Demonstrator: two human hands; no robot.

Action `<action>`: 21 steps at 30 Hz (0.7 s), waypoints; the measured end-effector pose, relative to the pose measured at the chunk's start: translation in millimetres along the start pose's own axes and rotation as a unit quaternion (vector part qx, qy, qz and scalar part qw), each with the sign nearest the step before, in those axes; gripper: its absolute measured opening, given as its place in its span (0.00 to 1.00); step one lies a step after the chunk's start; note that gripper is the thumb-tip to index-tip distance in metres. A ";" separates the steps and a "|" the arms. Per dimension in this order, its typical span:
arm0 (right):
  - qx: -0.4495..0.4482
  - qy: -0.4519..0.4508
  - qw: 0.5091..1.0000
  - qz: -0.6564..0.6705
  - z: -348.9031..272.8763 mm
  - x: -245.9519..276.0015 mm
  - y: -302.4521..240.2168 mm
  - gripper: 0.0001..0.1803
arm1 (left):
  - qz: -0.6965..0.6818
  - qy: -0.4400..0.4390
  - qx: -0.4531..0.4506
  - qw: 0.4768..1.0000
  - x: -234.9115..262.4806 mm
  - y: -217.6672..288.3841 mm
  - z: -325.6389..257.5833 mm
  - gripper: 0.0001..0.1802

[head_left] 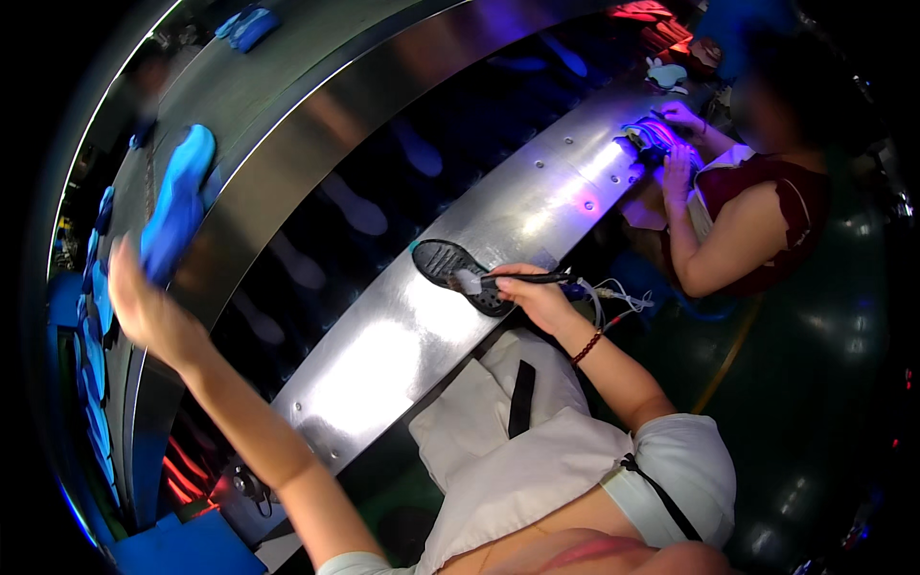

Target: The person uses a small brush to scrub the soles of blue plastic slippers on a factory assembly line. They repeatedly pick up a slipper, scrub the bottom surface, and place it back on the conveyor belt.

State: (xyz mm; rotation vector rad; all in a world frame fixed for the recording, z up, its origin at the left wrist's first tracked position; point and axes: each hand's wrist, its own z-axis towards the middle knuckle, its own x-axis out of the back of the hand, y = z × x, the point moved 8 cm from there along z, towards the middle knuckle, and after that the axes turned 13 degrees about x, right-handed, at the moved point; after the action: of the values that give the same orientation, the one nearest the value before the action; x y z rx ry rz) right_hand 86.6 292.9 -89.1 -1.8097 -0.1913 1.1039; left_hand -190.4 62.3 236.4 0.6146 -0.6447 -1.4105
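My left hand (149, 307) is raised at the far left, smeared by motion, its fingers unclear. Its fingertips are right beside a bright blue shoe sole (177, 196) at the belt's edge; I cannot tell whether they touch or grip it. My right hand (537, 295) is closed round a brush with a black handle (532, 278). The brush's pale bristles (466, 281) rest on a black shoe sole (443, 260), which lies on the shiny metal worktop (460, 321) with its patterned face showing.
Beyond the worktop, a lower dark belt carries several soles (356, 206). Above it runs a grey conveyor (287, 43). More blue soles (96, 355) are stacked at the left. A co-worker (743, 216) handles a piece under purple light. Thin cables (618, 299) hang beside my right wrist.
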 end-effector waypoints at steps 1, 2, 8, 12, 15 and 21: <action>0.003 -0.002 1.000 0.008 2.8 0.1 1.3 0.11 | -0.200 -0.091 0.079 0.972 13.2 -10.7 -18.0 0.16; -0.003 -0.003 1.000 0.002 5.2 -11.6 3.0 0.11 | -0.379 -0.131 0.169 0.900 40.6 -15.6 -38.5 0.20; 0.105 0.017 0.992 0.062 15.3 -17.2 -37.8 0.10 | -0.498 -0.255 0.465 0.686 38.2 -94.5 -229.5 0.37; 0.104 -0.127 0.982 0.090 6.1 -58.6 -41.9 0.11 | -0.530 -0.359 0.623 0.449 -14.0 -98.8 -360.5 0.39; 0.033 -0.165 0.986 0.007 -5.6 -79.6 -10.2 0.11 | -0.479 -0.264 0.684 0.483 -28.4 -99.3 -386.8 0.46; -0.042 -0.144 0.982 -0.111 5.1 -102.6 45.1 0.10 | -0.578 -0.162 0.684 0.414 -26.7 -85.6 -372.3 0.54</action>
State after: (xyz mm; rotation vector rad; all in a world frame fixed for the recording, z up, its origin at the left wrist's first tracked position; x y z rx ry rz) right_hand 9.1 215.7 -64.2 -1.6489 -0.6056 1.2065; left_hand 20.0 86.2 -82.7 2.5402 -1.9902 -1.9795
